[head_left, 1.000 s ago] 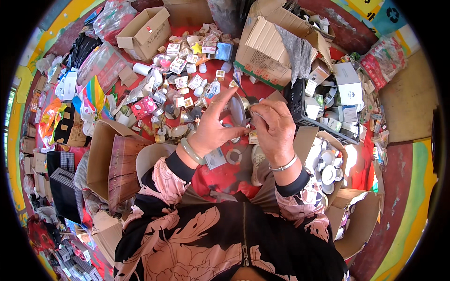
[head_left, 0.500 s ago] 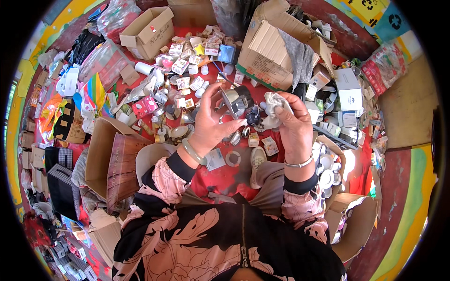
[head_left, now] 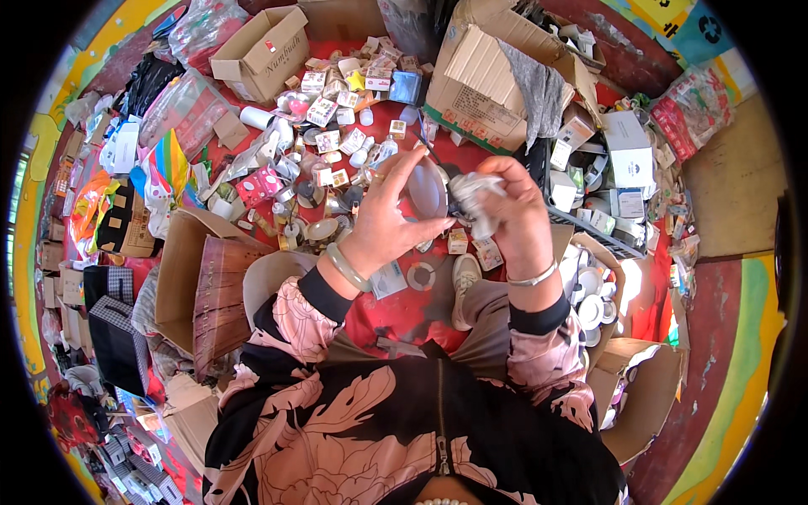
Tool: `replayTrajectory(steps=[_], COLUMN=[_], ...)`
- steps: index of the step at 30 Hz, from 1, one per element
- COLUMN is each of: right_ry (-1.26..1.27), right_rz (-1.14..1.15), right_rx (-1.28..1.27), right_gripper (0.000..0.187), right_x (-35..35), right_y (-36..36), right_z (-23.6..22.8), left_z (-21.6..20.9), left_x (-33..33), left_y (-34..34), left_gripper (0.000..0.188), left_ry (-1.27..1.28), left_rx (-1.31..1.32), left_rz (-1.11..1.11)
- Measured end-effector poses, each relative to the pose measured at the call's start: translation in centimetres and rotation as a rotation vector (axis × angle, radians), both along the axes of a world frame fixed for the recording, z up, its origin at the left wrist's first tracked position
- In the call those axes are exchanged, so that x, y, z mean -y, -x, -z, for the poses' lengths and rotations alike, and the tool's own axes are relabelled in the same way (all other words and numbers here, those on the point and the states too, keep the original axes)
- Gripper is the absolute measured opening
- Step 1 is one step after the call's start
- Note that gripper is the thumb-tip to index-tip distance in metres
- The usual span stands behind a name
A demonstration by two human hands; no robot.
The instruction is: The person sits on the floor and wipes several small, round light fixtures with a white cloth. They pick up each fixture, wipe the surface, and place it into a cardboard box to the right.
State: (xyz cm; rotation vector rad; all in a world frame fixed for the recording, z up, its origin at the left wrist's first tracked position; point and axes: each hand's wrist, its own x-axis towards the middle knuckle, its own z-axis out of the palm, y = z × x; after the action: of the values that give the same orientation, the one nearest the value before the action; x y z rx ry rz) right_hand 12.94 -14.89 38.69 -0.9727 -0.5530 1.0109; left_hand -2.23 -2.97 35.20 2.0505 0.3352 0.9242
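A round downlight [head_left: 427, 190] with a pale disc face is gripped at its edge by the thumb and fingers of my left hand [head_left: 383, 212]. Its dark back part is mostly hidden behind the disc, and a thin dark cable [head_left: 426, 139] runs up from it. My right hand [head_left: 523, 220] is closed around a crumpled white cloth [head_left: 481, 200], smeared by motion, right beside the lamp's back. Whether the cloth touches the lamp, I cannot tell. Below both hands, a flat ring [head_left: 421, 276] lies on the red floor covering.
Small boxes and lamp parts [head_left: 324, 143] are heaped beyond my hands. Cardboard boxes [head_left: 261, 55] stand at the far left, with a bigger one [head_left: 480, 84] at far right. A carton of white round parts [head_left: 592, 310] stands beside my right forearm; an open carton [head_left: 181, 282] is at left.
My left hand has turned the downlight, so its pale face shows now instead of its dark back. The right hand with the cloth has shifted slightly left and up.
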Motion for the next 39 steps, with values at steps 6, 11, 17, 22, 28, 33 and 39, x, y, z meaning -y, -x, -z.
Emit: replayTrajectory(steps=[6,11,17,22,28,33,39], right_ry=[0.034,0.319,0.222,0.028,0.070,0.126,0.010], right_rz=[0.206,0.267,0.135,0.047,-0.020,-0.062,-0.197], right_rx=[-0.029,0.716,0.031,-0.263,-0.284,-0.148,-0.197], right_gripper=[0.022,0.022,0.014,0.011,0.009,0.014,0.037], right_x=[-0.4,-1.9,-1.7,-1.3,-1.5,-1.6,-0.7], right_y=[-1.0,2.0,0.8,-1.1,0.7,1.3,0.8], right_z=[1.3,1.7,2.5,3.5,2.8,3.7,0.2], left_z=[-0.8,-0.7,-1.2,0.5,1.4,2.2,3.8], left_x=[0.2,0.6,0.0,-2.2,0.1,1.1,-0.4], left_y=[-0.3,-0.2,0.4,0.8,-0.8,-0.8,-0.4], left_gripper=[0.095,0.097,0.098,0.086,0.073,0.050,0.046], left_ry=[-0.213,-0.333,-0.264,0.856,1.466,1.174,1.509], left_rx=[-0.231,-0.244,0.022,0.311,0.392,0.399,0.698], left_rz=[-0.268,-0.229,-0.114,0.143,0.501,0.277,0.242])
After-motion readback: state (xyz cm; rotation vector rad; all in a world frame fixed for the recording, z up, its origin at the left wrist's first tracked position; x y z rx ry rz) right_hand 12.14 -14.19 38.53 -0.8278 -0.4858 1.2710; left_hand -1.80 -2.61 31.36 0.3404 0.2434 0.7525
